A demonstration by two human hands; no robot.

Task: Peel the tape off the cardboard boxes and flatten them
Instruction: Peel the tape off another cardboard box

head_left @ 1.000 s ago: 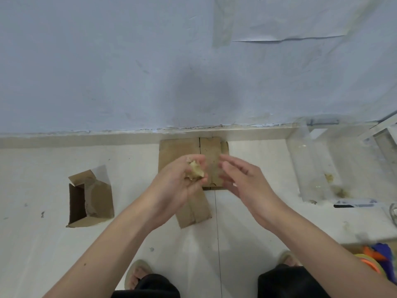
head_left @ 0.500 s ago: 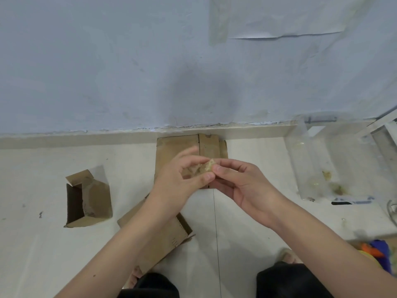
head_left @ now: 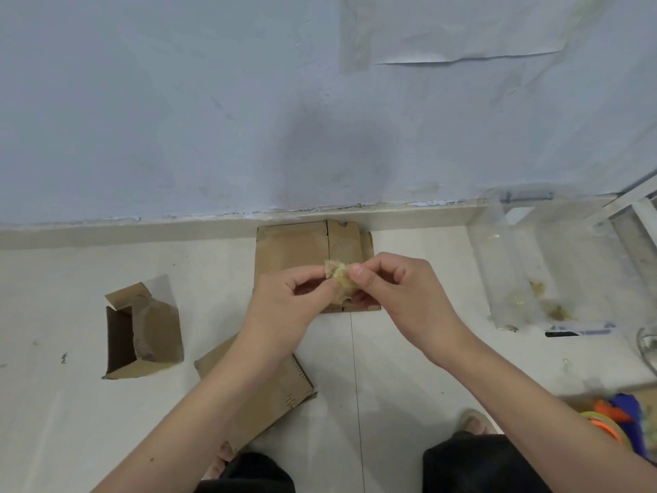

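At far left 1 small open box [head_left: 142, 329] stands on the floor [head_left: 53, 421], unflattened, so it looks like the job left. Next, 1 flattened box [head_left: 263, 396] lies under the left forearm, and another flat piece [head_left: 295, 247] sits by the wall. Above it, the left hand [head_left: 284, 307] and right hand [head_left: 409, 300] both pinch a crumpled tape wad [head_left: 339, 275], apparently peeled and awaiting disposal.

Open box [head_left: 142, 332] left of flattened boxes [head_left: 298, 254].
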